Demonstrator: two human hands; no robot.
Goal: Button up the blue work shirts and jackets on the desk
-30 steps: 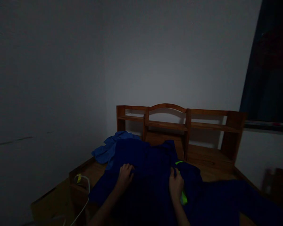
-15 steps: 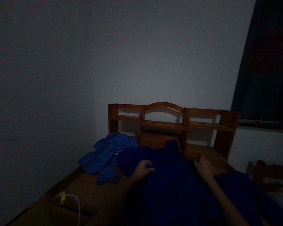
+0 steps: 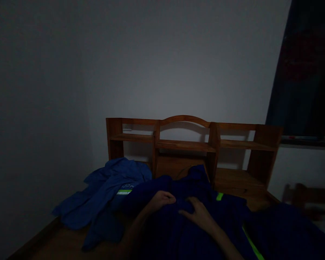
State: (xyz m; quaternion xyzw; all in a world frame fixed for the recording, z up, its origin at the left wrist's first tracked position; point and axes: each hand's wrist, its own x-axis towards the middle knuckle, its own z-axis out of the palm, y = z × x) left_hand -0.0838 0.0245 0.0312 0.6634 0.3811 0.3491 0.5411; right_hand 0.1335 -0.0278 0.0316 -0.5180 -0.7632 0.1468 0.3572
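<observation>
A dark navy garment (image 3: 195, 231) with bright green stripes lies spread over the wooden desk (image 3: 233, 178) in front of me. My left hand (image 3: 161, 199) is curled shut, pinching a fold of this navy cloth near its upper edge. Just to its right, my right hand (image 3: 196, 213) lies on the same garment with fingers pressed into the fabric, apparently gripping a fold. The room is very dim, so finger detail is poor.
A lighter blue garment (image 3: 108, 187) lies crumpled at the left of the desk. A wooden shelf unit (image 3: 184, 139) with an arched top stands at the back against the wall. A dark curtain (image 3: 306, 72) hangs at the right. Another wooden piece of furniture (image 3: 308, 196) shows at far right.
The view has swung left. My right hand has come in from the garment's right side to sit close beside my left hand, and green stripes on the navy cloth now show.
</observation>
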